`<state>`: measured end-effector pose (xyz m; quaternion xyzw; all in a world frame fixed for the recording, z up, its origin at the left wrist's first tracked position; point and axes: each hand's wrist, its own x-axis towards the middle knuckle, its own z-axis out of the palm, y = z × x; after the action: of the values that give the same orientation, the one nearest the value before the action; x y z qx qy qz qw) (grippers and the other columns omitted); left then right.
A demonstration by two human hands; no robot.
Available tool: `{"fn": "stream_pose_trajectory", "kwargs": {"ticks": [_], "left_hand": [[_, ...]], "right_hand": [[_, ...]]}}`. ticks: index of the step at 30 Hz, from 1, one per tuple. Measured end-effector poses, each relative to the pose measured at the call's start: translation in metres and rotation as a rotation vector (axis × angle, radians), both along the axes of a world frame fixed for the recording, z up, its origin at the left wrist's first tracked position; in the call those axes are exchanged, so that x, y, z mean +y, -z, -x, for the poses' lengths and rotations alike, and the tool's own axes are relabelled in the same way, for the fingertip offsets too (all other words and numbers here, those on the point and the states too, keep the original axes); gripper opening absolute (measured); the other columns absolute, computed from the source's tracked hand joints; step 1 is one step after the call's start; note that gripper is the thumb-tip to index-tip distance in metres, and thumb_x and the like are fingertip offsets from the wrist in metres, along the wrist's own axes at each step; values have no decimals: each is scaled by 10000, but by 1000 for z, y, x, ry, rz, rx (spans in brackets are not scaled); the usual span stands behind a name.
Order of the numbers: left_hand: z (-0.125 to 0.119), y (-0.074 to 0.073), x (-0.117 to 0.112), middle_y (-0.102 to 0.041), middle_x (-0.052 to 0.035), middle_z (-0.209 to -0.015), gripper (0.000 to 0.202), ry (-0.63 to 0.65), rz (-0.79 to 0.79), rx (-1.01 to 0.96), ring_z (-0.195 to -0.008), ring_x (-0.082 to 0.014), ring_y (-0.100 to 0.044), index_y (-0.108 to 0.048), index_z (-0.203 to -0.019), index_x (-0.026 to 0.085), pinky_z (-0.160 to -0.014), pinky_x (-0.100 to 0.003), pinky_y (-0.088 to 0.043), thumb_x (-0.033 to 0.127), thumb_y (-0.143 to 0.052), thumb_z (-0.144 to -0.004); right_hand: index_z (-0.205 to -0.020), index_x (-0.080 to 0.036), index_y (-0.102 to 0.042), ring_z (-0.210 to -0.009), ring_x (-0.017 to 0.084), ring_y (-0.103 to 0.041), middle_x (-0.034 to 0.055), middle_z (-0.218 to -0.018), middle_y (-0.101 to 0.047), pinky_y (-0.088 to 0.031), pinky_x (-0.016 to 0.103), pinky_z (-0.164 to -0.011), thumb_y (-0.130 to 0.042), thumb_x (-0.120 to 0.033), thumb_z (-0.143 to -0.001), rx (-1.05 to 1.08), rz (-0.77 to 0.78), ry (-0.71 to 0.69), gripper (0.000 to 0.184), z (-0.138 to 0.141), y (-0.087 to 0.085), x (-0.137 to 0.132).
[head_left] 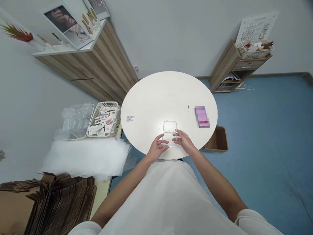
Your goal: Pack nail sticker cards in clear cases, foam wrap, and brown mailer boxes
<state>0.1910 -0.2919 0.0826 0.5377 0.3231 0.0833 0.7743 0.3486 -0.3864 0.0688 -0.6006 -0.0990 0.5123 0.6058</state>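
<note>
A small clear plastic box [169,126] with its hinged lid raised lies between my hands, near the front edge of the round white table [151,94]. My left hand [157,147] grips the box's left side, its fingers seen through the clear wall. On the right side, my right hand [184,141] holds the box near the hinge and the right wall. No contents can be made out inside it. A small card of press-on nails [130,118] rests on the table to the left, apart from both hands.
A blurred purple rectangular item [202,117] lies on the table's right side. White baskets, one with printed cards [105,122] and one with clear boxes [77,119], stand left above white sheets [88,156] and folded cardboard [61,202]. A brown bin [217,139] sits lower right.
</note>
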Motion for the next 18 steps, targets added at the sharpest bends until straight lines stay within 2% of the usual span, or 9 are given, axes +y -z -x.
{"fn": "stream_pose_trajectory", "kwargs": {"ticks": [3, 6, 10, 13, 18], "left_hand": [[-1, 4, 0, -583, -72, -980, 716, -19, 7, 6, -778, -126, -612, -301, -1248, 234, -810, -345, -423, 227, -683, -642], [-3, 9, -1, -581, -64, -976, 717, -24, 18, 10, -756, -110, -606, -297, -1239, 233, -810, -343, -423, 221, -686, -637], [-6, 20, -4, -567, -67, -996, 719, -22, -8, 34, -696, -78, -584, -268, -1251, 233, -785, -324, -431, 211, -668, -653], [-8, 30, -3, -536, -80, -1040, 728, -32, -74, 83, -733, -87, -572, -240, -1275, 240, -765, -313, -436, 198, -641, -669], [-11, 44, 2, -431, -100, -1133, 691, -36, -214, 223, -829, -123, -522, -328, -1248, 223, -707, -286, -447, 188, -641, -633]], "right_hand": [[-1068, -252, -483, -711, 133, -593, 51, -1022, -540, -495, 343, -716, -530, -458, -716, -173, 12, 58, 411, 11, 3, -13], [-1068, -244, -477, -669, 112, -568, 37, -1002, -522, -482, 339, -701, -581, -398, -673, -283, 12, 5, 436, 19, 6, -23], [-1093, -240, -450, -647, 111, -571, 11, -906, -525, -469, 336, -699, -572, -341, -676, -275, 29, -52, 446, 20, 14, -26], [-1090, -240, -448, -654, 119, -583, 5, -890, -523, -464, 340, -701, -563, -317, -676, -267, 62, -57, 436, 17, 23, -22], [-1072, -238, -467, -636, 116, -574, -1, -881, -529, -462, 336, -684, -544, -303, -668, -320, 130, -78, 417, 14, 41, -16]]}}
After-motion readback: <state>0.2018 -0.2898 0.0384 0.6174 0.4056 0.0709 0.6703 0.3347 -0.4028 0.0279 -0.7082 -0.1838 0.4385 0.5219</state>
